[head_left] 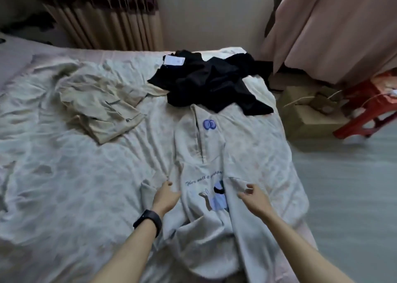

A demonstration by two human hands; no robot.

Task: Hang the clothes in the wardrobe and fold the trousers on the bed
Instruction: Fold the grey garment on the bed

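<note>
Fingers (pixel 169 184) of the left hand (pixel 166 197) curled down onto the near left edge of the white printed fabric shirt (pixel 202 145), tips hidden, grip impossible to tell. Fingers (pixel 249 186) of the right hand (pixel 254 198) narrow, pinching a raised fold on the shirt's right side. Black band (pixel 148 219) round the left wrist. Shirt spread front-up along the right half of the rumpled pale-sheeted bed (pixel 64 186), blue cartoon figure and cursive lettering between the hands, neck end far. Farther left, apart from it, a crumpled beige fabric garment (pixel 103 109). Toward the far edge, a heap of black cloth garments (pixel 212 83) overlapping the neck end, white tag on top. Right of the bed, on the floor, brown cardboard boxes (pixel 300 115) and a red plastic stool (pixel 369 109).
</note>
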